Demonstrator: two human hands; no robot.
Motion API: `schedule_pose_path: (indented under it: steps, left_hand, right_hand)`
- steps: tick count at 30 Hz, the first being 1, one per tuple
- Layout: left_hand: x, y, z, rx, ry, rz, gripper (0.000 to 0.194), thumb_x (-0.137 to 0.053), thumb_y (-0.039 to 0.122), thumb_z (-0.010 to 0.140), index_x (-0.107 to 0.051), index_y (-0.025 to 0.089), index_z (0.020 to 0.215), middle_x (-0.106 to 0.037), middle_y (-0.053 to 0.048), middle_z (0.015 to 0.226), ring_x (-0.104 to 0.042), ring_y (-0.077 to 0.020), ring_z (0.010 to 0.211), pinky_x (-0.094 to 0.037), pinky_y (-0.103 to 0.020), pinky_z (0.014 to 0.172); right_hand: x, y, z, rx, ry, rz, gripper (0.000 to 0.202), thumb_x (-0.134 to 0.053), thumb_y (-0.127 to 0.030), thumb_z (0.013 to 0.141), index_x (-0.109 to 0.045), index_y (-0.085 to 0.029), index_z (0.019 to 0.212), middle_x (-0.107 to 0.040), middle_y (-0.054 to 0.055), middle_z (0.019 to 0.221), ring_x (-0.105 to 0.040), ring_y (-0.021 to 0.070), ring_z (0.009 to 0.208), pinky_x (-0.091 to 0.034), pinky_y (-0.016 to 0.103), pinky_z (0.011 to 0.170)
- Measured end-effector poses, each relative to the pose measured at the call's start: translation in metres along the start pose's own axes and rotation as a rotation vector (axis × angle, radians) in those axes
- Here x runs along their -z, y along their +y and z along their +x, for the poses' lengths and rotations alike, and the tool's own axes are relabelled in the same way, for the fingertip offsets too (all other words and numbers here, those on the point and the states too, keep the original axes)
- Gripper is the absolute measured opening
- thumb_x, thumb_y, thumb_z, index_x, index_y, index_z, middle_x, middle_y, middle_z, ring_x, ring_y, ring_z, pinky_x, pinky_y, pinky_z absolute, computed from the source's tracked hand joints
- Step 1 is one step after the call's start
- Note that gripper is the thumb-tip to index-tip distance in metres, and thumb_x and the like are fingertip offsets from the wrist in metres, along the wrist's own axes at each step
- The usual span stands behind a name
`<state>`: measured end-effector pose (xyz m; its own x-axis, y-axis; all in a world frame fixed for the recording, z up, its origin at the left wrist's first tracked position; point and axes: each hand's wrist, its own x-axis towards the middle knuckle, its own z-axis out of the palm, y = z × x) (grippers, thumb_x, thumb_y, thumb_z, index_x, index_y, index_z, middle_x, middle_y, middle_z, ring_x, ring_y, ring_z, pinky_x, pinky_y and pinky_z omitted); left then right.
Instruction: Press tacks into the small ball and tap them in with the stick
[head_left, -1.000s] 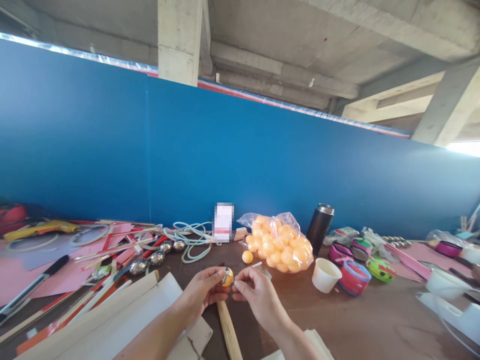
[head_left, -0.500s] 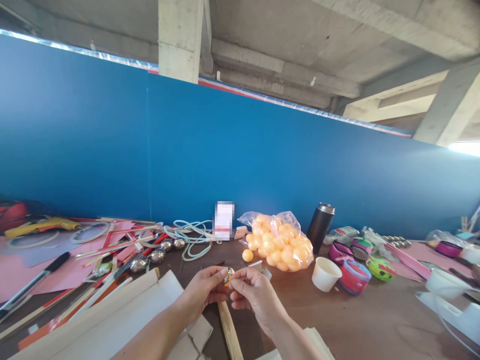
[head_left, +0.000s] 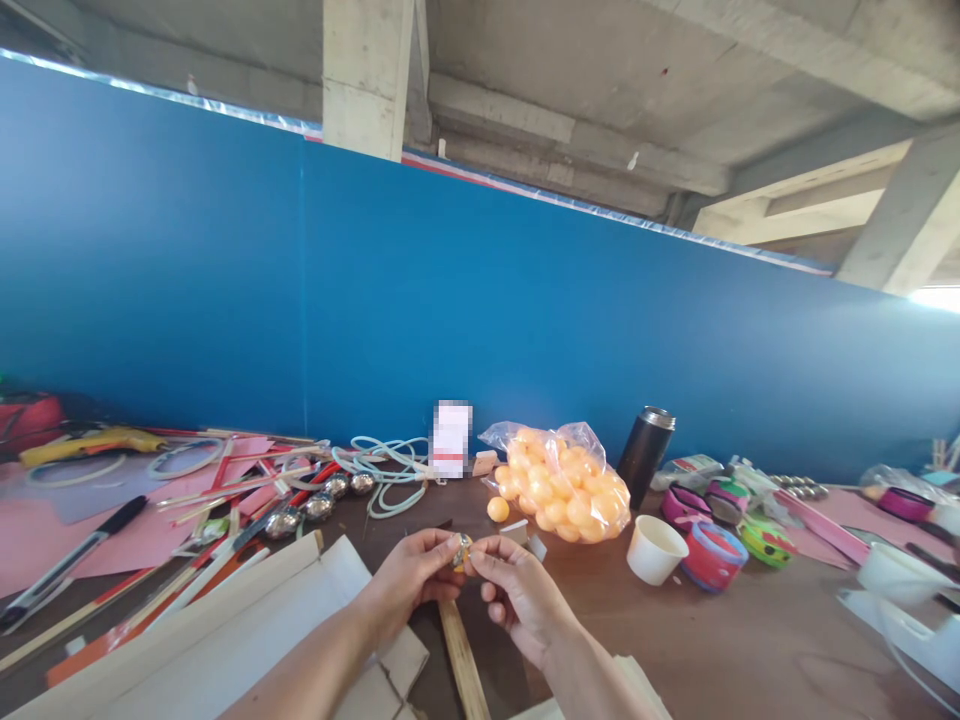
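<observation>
While the blue wall (head_left: 525,300) fills the whole back, the brown table (head_left: 735,650) stretches in front of it. On the left of the table lies a large piece of pale cardboard (head_left: 247,625). Near the wall, right of the middle, rests a clear plastic bag (head_left: 501,432), which is full of orange balls (head_left: 559,490). The left hand (head_left: 409,575) and the right hand (head_left: 521,590) meet in front of this bag. The left hand holds a small object between its thumb and fingers. The right hand makes a narrow pinch, thumb and forefinger together at the right side of the same object; what lies between these two fingertips, I cannot tell. Below the hands, a flat wooden stick (head_left: 463,660) points toward the person. One loose orange ball (head_left: 498,510) sits just beside the bag.

Smallest is the held object, a small ball (head_left: 460,552), which is raised above the table and well apart from the cardboard. Its upper part is silver and shiny, with bright spots of light, and lower down some orange-yellow colour appears. Because the fingers cover much of it, its full shape is hidden.
</observation>
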<state>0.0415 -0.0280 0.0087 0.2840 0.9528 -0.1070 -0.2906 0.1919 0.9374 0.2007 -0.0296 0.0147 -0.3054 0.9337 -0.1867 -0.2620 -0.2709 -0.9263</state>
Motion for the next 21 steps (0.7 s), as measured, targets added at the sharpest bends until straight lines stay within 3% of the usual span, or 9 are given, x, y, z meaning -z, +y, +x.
schedule_pose_path:
  steps: [21]
  left_hand:
    - [0.0007, -0.0003, -0.0002, -0.041, -0.003, -0.077, 0.033, -0.065, 0.038, 0.067, -0.060, 0.015, 0.090, -0.065, -0.007, 0.081, -0.061, -0.0150, 0.073, -0.047, -0.027, 0.067]
  right_hand:
    - [-0.0026, 0.0084, 0.0043, 0.102, 0.045, -0.072, 0.027, -0.070, -0.036, 0.064, -0.056, -0.017, 0.077, -0.056, -0.003, 0.065, -0.036, 0.0022, 0.042, -0.028, 0.012, 0.034]
